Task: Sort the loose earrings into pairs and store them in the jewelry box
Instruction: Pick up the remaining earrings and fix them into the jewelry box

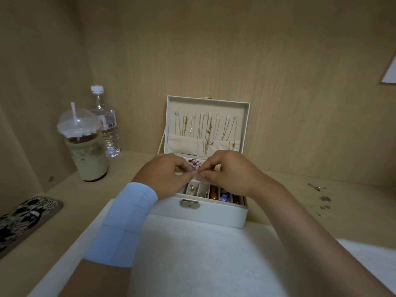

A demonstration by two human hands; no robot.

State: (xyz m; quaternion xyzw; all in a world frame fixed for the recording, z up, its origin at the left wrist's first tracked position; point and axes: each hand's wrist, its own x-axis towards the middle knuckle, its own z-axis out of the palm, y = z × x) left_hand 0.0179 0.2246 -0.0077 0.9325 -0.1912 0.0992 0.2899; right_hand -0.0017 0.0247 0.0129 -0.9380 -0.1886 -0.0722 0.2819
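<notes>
A white jewelry box (pixel 199 213) stands open at the centre of the desk, its lid (pixel 206 123) upright with several chains hanging inside. My left hand (pixel 165 174) and my right hand (pixel 227 172) hover over the box's back compartments, fingertips meeting and pinching a tiny earring (pixel 196 170) between them. Red and pearl earrings (pixel 194 162) lie just behind the fingers. The front compartments (pixel 212 192) hold gold, amber and blue pieces. Several loose earrings (pixel 320 197) lie on the desk at the right.
An iced coffee cup with a straw (pixel 85 146) and a water bottle (pixel 107 125) stand at the back left. A patterned phone (pixel 23 221) lies at the left edge. A white cloth (pixel 192 260) covers the desk in front of the box.
</notes>
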